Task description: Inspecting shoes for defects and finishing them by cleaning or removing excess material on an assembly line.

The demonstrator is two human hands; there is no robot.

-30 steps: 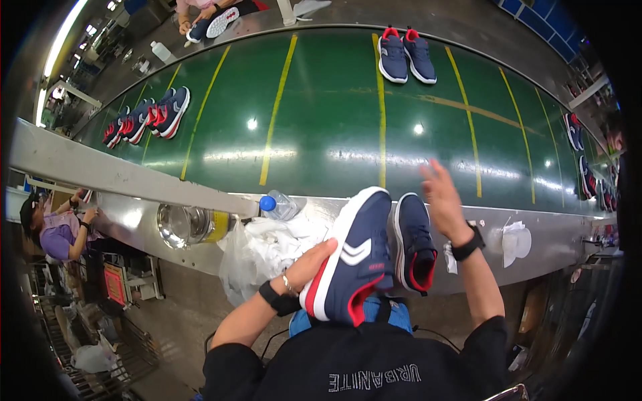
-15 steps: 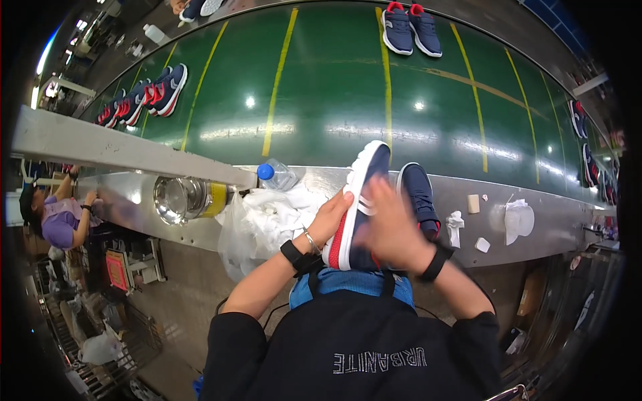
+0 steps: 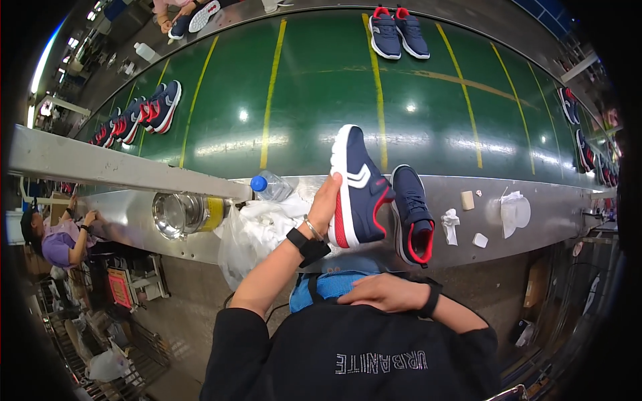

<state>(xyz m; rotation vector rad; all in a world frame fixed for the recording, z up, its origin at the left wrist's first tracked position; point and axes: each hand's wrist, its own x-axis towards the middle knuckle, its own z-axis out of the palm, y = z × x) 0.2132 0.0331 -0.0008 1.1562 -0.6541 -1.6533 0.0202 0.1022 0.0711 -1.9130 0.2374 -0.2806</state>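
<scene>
A navy sneaker [image 3: 361,184] with white stripes, a white and red sole and red lining is in my left hand [image 3: 324,206]. The fingers grip it by the sole side, and its toe points away over the belt's near edge. Its mate [image 3: 411,214] stands on the metal ledge just to the right. My right hand [image 3: 384,291] lies at my waist against a blue mesh bag [image 3: 328,286]. Its fingers are stretched to the left, with the tips at the bag's edge and nothing visible in them.
Beyond the metal ledge [image 3: 441,257] runs a green belt [image 3: 321,100] carrying navy sneakers [image 3: 398,35]. Left on the ledge are white cloths [image 3: 267,224], a blue-capped bottle [image 3: 271,186] and a metal bowl [image 3: 175,215]. A white block [image 3: 467,200] lies right. A co-worker [image 3: 63,234] is far left.
My right hand has left the held sneaker and come down to the blue bag. The left hand still holds that shoe, its inner side now uncovered and its heel lifted off my lap.
</scene>
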